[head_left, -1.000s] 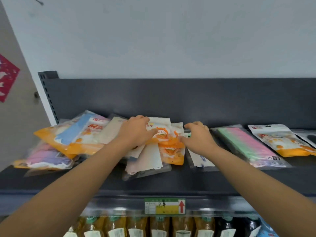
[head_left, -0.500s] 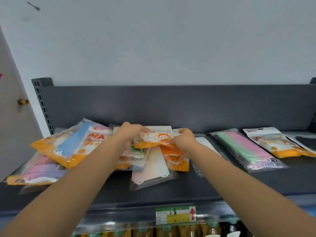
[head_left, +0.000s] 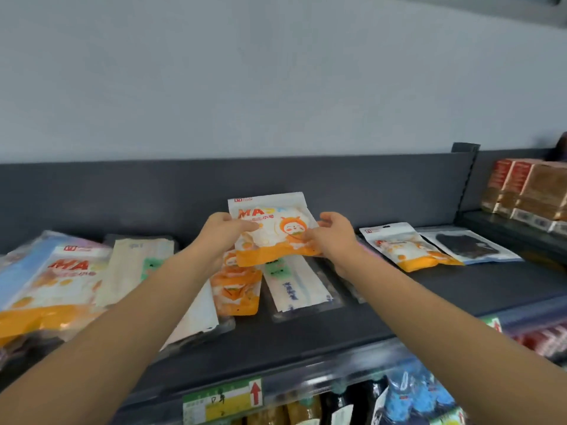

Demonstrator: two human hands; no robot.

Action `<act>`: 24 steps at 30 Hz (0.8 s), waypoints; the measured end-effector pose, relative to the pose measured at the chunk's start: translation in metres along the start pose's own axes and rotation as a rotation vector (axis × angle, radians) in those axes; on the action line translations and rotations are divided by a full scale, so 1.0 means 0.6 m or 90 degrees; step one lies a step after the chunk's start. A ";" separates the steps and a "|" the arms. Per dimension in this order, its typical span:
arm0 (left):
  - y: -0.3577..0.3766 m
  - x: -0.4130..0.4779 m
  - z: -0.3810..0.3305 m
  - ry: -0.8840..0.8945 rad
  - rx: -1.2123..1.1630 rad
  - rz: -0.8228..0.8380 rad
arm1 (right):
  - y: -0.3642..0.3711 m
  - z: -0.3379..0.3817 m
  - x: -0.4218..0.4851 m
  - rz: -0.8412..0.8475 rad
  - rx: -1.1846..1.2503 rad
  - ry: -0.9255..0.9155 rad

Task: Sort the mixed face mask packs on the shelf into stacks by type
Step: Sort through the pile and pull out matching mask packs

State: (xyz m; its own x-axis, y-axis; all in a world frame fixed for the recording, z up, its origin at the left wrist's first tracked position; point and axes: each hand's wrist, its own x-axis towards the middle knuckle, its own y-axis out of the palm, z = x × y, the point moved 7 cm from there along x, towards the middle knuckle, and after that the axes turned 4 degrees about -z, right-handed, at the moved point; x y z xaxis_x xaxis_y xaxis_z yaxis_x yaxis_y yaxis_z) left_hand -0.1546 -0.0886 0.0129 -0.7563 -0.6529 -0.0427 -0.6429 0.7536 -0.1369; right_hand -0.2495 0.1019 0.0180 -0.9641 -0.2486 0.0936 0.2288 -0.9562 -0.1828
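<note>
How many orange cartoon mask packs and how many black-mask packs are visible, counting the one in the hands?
Orange cartoon pack: 4 (held, centre, left, right)
Black-mask pack: 1
Total: 5
The left pile may hide more.

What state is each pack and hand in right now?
held orange pack: off the shelf, between both hands
left hand: grips its left edge
right hand: grips its right edge
right orange pack: flat on shelf
black mask pack: flat on shelf
left pile: mixed, overlapping
</note>
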 end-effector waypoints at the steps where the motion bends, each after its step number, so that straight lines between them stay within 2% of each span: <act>1: 0.024 -0.002 -0.006 0.014 0.013 0.016 | -0.024 -0.004 0.006 -0.016 -0.011 0.002; 15: 0.291 -0.025 -0.068 0.145 0.182 0.185 | -0.263 -0.059 0.062 -0.127 -0.118 0.025; 20: 0.389 -0.029 -0.068 0.132 0.223 0.233 | -0.341 -0.074 0.104 -0.145 -0.204 0.005; 24: 0.472 -0.015 -0.067 0.103 0.218 0.223 | -0.393 -0.093 0.162 -0.115 -0.310 -0.014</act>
State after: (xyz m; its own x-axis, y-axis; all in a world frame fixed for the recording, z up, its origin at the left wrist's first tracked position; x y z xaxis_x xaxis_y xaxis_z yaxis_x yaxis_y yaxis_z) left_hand -0.3346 0.1337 0.0141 -0.9455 -0.3256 0.0054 -0.2916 0.8392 -0.4589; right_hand -0.4044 0.3119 0.0153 -0.9780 -0.0940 0.1862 -0.0361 -0.8028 -0.5952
